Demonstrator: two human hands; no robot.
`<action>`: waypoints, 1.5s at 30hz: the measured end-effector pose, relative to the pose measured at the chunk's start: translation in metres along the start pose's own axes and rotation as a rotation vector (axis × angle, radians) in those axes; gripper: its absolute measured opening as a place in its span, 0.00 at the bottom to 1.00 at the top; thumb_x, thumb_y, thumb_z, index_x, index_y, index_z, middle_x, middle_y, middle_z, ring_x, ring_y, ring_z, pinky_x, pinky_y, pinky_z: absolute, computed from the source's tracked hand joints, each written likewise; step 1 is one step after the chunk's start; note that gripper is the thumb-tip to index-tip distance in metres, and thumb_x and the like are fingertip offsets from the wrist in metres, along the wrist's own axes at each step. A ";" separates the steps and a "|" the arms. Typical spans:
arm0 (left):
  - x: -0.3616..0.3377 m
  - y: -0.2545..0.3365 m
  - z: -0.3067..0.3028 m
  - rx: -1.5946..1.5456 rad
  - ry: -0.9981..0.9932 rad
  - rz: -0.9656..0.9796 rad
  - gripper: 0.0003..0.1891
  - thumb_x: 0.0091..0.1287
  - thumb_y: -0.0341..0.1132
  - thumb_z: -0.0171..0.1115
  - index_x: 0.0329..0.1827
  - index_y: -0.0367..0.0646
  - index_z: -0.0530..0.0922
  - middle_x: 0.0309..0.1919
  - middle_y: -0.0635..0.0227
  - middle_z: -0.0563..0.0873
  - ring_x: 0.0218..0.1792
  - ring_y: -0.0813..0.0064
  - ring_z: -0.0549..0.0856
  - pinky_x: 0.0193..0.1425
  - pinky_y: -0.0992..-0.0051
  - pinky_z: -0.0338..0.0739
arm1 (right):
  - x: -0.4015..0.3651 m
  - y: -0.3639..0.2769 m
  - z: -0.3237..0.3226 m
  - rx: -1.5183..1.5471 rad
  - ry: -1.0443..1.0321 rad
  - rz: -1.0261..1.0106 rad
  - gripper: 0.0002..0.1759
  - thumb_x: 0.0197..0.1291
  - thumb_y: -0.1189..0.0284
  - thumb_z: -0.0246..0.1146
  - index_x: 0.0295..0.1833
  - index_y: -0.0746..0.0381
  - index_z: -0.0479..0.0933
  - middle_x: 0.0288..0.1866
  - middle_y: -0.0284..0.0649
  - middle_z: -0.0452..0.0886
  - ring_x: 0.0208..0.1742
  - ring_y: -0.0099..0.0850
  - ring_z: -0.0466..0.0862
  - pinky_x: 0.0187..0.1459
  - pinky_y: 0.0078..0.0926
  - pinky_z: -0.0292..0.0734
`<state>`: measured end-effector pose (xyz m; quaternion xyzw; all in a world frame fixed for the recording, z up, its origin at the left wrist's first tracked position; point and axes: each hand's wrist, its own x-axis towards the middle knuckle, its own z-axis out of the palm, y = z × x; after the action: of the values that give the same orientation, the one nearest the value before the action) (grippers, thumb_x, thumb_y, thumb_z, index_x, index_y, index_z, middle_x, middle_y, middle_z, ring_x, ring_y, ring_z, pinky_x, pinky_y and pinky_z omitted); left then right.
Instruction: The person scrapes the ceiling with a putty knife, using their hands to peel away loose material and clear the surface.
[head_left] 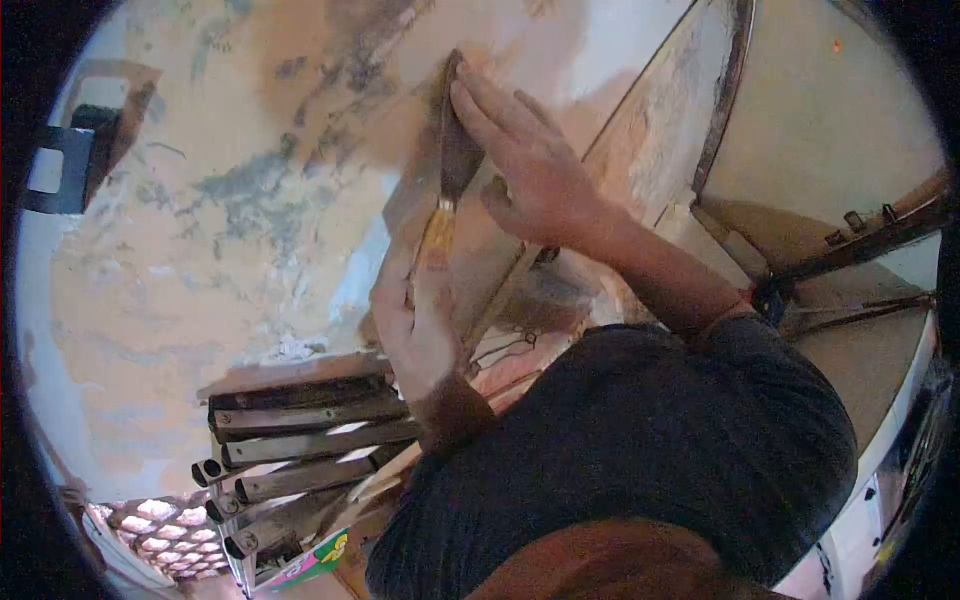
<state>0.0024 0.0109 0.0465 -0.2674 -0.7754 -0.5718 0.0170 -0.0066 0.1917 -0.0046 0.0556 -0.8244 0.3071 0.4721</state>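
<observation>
A putty knife [461,150] with a wide dark blade and a yellowish wooden handle is held against a patchy, stained wall [240,210]. My left hand [415,320] is closed around the lower part of its handle. On the blade's right side lies my right hand [525,165], its fingers stretched out along the metal and the index fingertip close to the blade's upper corner. The blade's edge against the wall is partly hidden by shadow and by my fingers.
A folded metal ladder or frame [310,445] stands at the lower left, close to my left forearm. A grey switch box [62,170] juts from the wall at the far left. To the right are brown panels [840,110] with a dark edge. A lattice opening [165,535] shows light below.
</observation>
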 end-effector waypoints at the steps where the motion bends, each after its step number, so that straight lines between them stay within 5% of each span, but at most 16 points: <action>1: 0.002 0.005 0.002 -0.072 0.012 -0.065 0.23 0.73 0.43 0.58 0.64 0.36 0.77 0.21 0.83 0.70 0.19 0.92 0.61 0.22 0.83 0.51 | 0.004 0.001 -0.002 0.015 -0.023 -0.009 0.54 0.40 0.80 0.61 0.80 0.66 0.53 0.82 0.53 0.51 0.80 0.50 0.57 0.77 0.48 0.54; 7: 0.009 0.003 0.004 -0.069 -0.023 -0.017 0.24 0.73 0.42 0.58 0.66 0.35 0.77 0.21 0.82 0.70 0.19 0.91 0.60 0.22 0.83 0.51 | 0.001 0.003 0.002 -0.009 0.039 -0.009 0.54 0.41 0.79 0.62 0.80 0.65 0.52 0.81 0.54 0.54 0.80 0.52 0.58 0.77 0.48 0.54; 10: 0.032 -0.014 0.010 0.276 -0.003 0.373 0.22 0.72 0.41 0.57 0.63 0.35 0.79 0.31 0.75 0.81 0.22 0.92 0.64 0.24 0.85 0.53 | 0.007 0.010 0.000 -0.034 0.036 0.013 0.54 0.42 0.79 0.63 0.80 0.65 0.52 0.81 0.54 0.54 0.79 0.52 0.59 0.76 0.49 0.55; 13: 0.022 -0.004 0.016 0.239 -0.021 0.124 0.22 0.72 0.40 0.57 0.63 0.35 0.80 0.38 0.71 0.84 0.24 0.92 0.65 0.25 0.85 0.54 | 0.012 0.015 -0.007 -0.120 0.067 0.068 0.54 0.42 0.78 0.64 0.80 0.65 0.51 0.82 0.52 0.54 0.79 0.50 0.60 0.76 0.49 0.55; 15: 0.018 0.004 0.004 0.209 -0.057 0.272 0.21 0.74 0.38 0.55 0.64 0.35 0.78 0.35 0.74 0.82 0.24 0.92 0.64 0.25 0.86 0.53 | 0.005 0.006 -0.009 -0.096 -0.038 -0.018 0.54 0.43 0.77 0.64 0.80 0.64 0.51 0.81 0.52 0.55 0.78 0.49 0.62 0.76 0.51 0.55; 19: 0.024 0.001 0.014 -0.033 -0.052 0.012 0.22 0.73 0.40 0.57 0.65 0.35 0.78 0.32 0.78 0.78 0.25 0.91 0.64 0.27 0.85 0.55 | 0.006 0.015 0.001 -0.067 0.011 0.076 0.55 0.43 0.77 0.65 0.81 0.64 0.50 0.82 0.52 0.54 0.78 0.49 0.61 0.76 0.53 0.54; 23: 0.029 0.001 0.015 0.237 -0.025 0.247 0.23 0.74 0.41 0.57 0.65 0.32 0.77 0.29 0.80 0.77 0.20 0.92 0.61 0.23 0.85 0.50 | 0.006 0.015 -0.009 -0.107 0.002 0.052 0.54 0.44 0.75 0.66 0.80 0.66 0.51 0.83 0.51 0.51 0.79 0.45 0.62 0.74 0.55 0.56; 25: 0.036 0.007 0.018 0.169 -0.017 0.228 0.23 0.73 0.40 0.58 0.65 0.32 0.77 0.27 0.80 0.76 0.19 0.93 0.60 0.22 0.85 0.49 | 0.002 0.008 -0.006 -0.021 -0.043 -0.004 0.52 0.45 0.75 0.66 0.79 0.67 0.53 0.83 0.52 0.52 0.77 0.46 0.64 0.73 0.54 0.58; 26: 0.033 0.009 0.017 0.148 -0.014 0.204 0.23 0.73 0.39 0.58 0.65 0.32 0.77 0.26 0.80 0.76 0.19 0.93 0.60 0.22 0.85 0.48 | 0.004 0.013 -0.003 -0.032 -0.043 0.051 0.58 0.38 0.78 0.67 0.81 0.64 0.50 0.82 0.51 0.53 0.80 0.47 0.58 0.76 0.53 0.54; 32: 0.009 0.007 0.021 -0.032 -0.007 0.057 0.23 0.72 0.37 0.59 0.66 0.32 0.76 0.22 0.81 0.73 0.17 0.94 0.57 0.20 0.85 0.44 | 0.000 0.011 0.007 -0.001 0.039 0.038 0.55 0.41 0.80 0.64 0.80 0.67 0.50 0.82 0.53 0.52 0.81 0.48 0.56 0.77 0.52 0.54; 35: 0.003 -0.028 0.031 0.294 -0.052 0.131 0.25 0.72 0.42 0.60 0.67 0.36 0.76 0.43 0.60 0.85 0.36 0.72 0.82 0.40 0.72 0.77 | -0.015 0.016 0.015 0.067 0.087 0.039 0.54 0.44 0.80 0.62 0.80 0.68 0.48 0.82 0.56 0.50 0.81 0.51 0.54 0.78 0.50 0.52; 37: -0.011 -0.050 0.039 0.390 -0.168 -0.106 0.26 0.72 0.45 0.61 0.67 0.37 0.75 0.56 0.53 0.83 0.53 0.61 0.82 0.59 0.61 0.74 | -0.031 0.024 0.026 0.092 0.097 0.042 0.53 0.45 0.80 0.61 0.80 0.69 0.47 0.82 0.57 0.49 0.82 0.52 0.52 0.78 0.49 0.50; 40: -0.035 -0.090 0.036 0.228 -0.190 -0.113 0.24 0.72 0.41 0.60 0.64 0.34 0.75 0.44 0.56 0.85 0.46 0.65 0.83 0.53 0.67 0.76 | -0.079 0.033 0.040 0.021 -0.079 0.083 0.54 0.48 0.74 0.65 0.80 0.69 0.46 0.82 0.59 0.48 0.82 0.53 0.52 0.78 0.48 0.53; 45: -0.063 -0.127 0.016 0.317 -0.368 -0.575 0.24 0.72 0.44 0.61 0.63 0.34 0.75 0.36 0.62 0.83 0.37 0.69 0.82 0.44 0.68 0.75 | -0.158 0.034 0.062 0.417 -0.221 0.247 0.57 0.52 0.75 0.65 0.82 0.66 0.38 0.84 0.55 0.39 0.84 0.48 0.43 0.80 0.39 0.46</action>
<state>0.0062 -0.0253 -0.0916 -0.1311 -0.8878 -0.3685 -0.2426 0.0207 0.1526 -0.1709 0.0841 -0.7905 0.5176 0.3164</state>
